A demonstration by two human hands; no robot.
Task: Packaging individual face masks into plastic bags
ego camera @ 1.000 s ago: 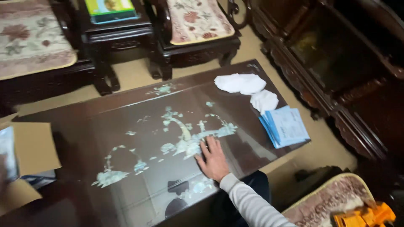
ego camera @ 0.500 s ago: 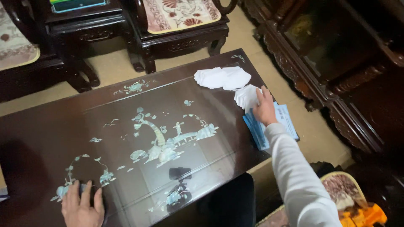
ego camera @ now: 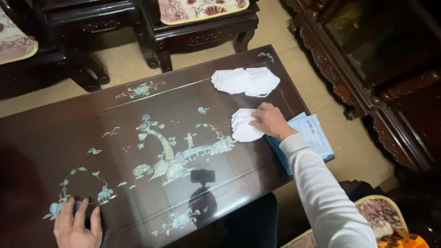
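While the person leaned over the long dark lacquered table with pale shell inlay (ego camera: 69, 133), the right hand (ego camera: 271, 120) sat at about 2 o'clock, fingers curled down and pressing on a small stack of folded white face masks (ego camera: 243, 127). Looked like the gathering step to me: getting hold of that stack, thumb side tucked at its edge, though whether anything was actually pinched couldn't be told. A second, bigger pile of white masks (ego camera: 245, 81) lay just past it at 1 o'clock, apart from the hand. Flat blue-and-white plastic packets (ego camera: 312, 138) stuck out from under the wrist, hanging off the table's right edge. The left hand (ego camera: 77, 226) was way over at 8 o'clock, flat on the tabletop, fingers a bit spread, holding nothing. Next move probably needed a proper pinch across the whole stack, since loose masks fan out easily. Dark carved wooden chairs (ego camera: 197, 32) stood at 12 o'clock.
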